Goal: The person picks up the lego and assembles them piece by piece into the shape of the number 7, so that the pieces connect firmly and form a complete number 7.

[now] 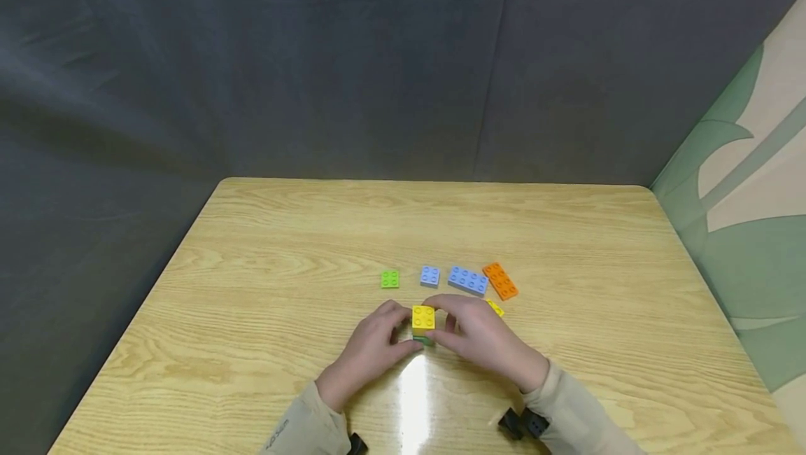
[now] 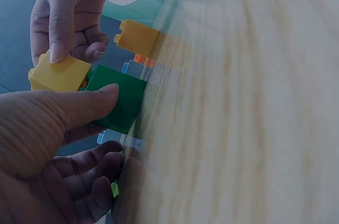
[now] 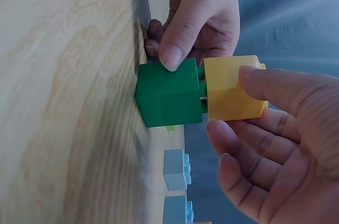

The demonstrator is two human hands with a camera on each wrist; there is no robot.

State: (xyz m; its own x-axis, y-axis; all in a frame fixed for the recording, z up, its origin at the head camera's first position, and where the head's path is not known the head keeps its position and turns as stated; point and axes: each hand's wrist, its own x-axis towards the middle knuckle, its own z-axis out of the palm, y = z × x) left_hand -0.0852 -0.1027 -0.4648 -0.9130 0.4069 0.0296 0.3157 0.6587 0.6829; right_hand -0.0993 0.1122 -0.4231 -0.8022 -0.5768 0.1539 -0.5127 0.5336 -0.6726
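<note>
My left hand (image 1: pixel 376 340) pinches a dark green block (image 3: pixel 169 94) between thumb and fingers, low at the tabletop. In my right hand (image 1: pixel 481 332) a yellow block (image 1: pixel 423 318) is gripped by its sides, right over the green one. The right wrist view shows the yellow block up against the green block's studs, with the studs still showing between the two. From the left wrist, the green block (image 2: pixel 119 98) appears under the left thumb, and the yellow block (image 2: pixel 61 73) under the right thumb.
Beyond the hands lie a light green block (image 1: pixel 390 279), a small blue block (image 1: pixel 430 276), a longer blue block (image 1: pixel 468 280) and an orange block (image 1: pixel 500 281). Another yellow block (image 1: pixel 495 308) is partly hidden behind the right hand. All sit on the wooden table (image 1: pixel 283 252).
</note>
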